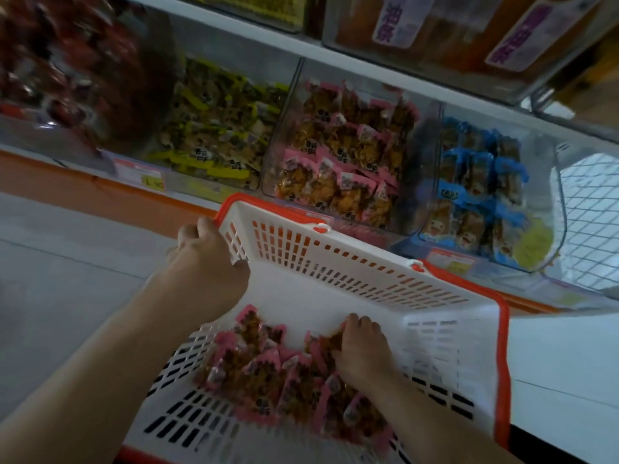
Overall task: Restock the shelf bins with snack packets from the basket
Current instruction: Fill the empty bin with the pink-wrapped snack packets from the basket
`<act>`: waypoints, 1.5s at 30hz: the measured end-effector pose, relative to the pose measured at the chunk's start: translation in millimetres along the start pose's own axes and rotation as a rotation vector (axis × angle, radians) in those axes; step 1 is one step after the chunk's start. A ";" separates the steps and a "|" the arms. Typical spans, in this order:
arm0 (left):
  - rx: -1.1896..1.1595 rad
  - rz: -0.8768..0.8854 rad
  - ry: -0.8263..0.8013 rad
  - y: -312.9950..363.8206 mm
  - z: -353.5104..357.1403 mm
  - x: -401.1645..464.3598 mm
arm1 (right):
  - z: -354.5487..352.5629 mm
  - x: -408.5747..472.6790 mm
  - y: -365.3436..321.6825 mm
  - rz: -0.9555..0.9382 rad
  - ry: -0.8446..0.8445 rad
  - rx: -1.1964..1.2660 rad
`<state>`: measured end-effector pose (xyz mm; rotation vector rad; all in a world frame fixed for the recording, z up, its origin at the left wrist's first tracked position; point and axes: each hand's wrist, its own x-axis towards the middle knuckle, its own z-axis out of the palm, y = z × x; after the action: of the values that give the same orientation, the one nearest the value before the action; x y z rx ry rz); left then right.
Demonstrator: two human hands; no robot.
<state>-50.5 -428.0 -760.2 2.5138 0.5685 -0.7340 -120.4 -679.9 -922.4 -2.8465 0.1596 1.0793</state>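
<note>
The right hand's fingers (351,321) were curled down into the pink packets (288,380), closing on a few at the far edge of the heap; how many they held could not be told, since the knuckles hid the tips. The right hand (363,349) lay palm-down on the pile inside the basket (435,333). The rest of the packets spread from under that hand toward the basket's near-left corner, touching one another in a loose drift.

The left hand (207,259) gripped the basket's left wall just under its red rim, fingers wrapped over the edge, holding the basket tilted toward the shelf.

The step looked to be gathering a handful for the bin. To do it well, the fingers should scoop under several packets together rather than pinch one corner, since the slick wrappers would likely slide apart. The basket should stay steady and close under the bin so strays drop back in.

Beyond the basket's far rim stood the pink bin (345,152), the matching target, already fairly full. The yellow bin (214,128) sat left of the pink bin, the blue bin (482,192) right of it.
</note>
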 end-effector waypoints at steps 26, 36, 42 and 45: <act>-0.437 0.422 -0.236 41.0 17.8 -13.9 | -183.4 -49.8 -20.9 -0.347 0.099 0.863; -0.476 0.472 0.134 91.8 16.2 -15.2 | -206.4 -52.4 38.8 -0.066 0.592 0.524; -0.358 0.468 0.214 162.6 28.1 41.9 | -202.0 -43.4 47.5 -0.086 0.519 0.480; -0.273 0.451 0.180 181.9 48.2 64.6 | -202.5 -41.6 49.1 -0.098 0.514 0.467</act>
<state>71.3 -584.3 -778.0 2.3366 0.1316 -0.2466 -25.1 -750.9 -746.2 -2.5910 0.2621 0.2251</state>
